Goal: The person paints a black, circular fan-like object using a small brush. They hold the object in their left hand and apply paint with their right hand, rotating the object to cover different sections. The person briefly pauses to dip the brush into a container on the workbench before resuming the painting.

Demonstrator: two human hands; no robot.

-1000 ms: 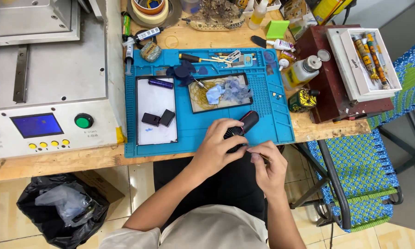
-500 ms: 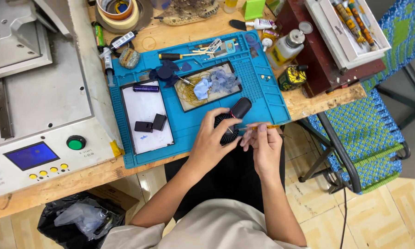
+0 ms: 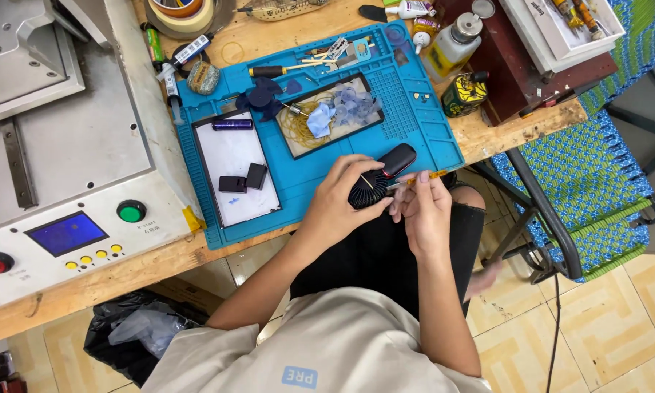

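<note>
Tiled floor runs under a wooden bench (image 3: 509,135) with a blue ribbed silicone mat (image 3: 422,124). At its near edge, the left hand (image 3: 338,200) grips a small black fan (image 3: 375,182), finned head and smooth handle; it looks light, rigid plastic, best held by the body. Right hand (image 3: 423,211) pinches a thin orange-handled tool (image 3: 418,178).

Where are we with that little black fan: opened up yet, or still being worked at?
Done: small black parts already lie on the white tray on the blue mat. In hand: the left hand grips the black handheld fan while the right hand puts a thin yellow-handled tool to its grille. Left: the fan body looks closed; no shell half lies apart.
</note>
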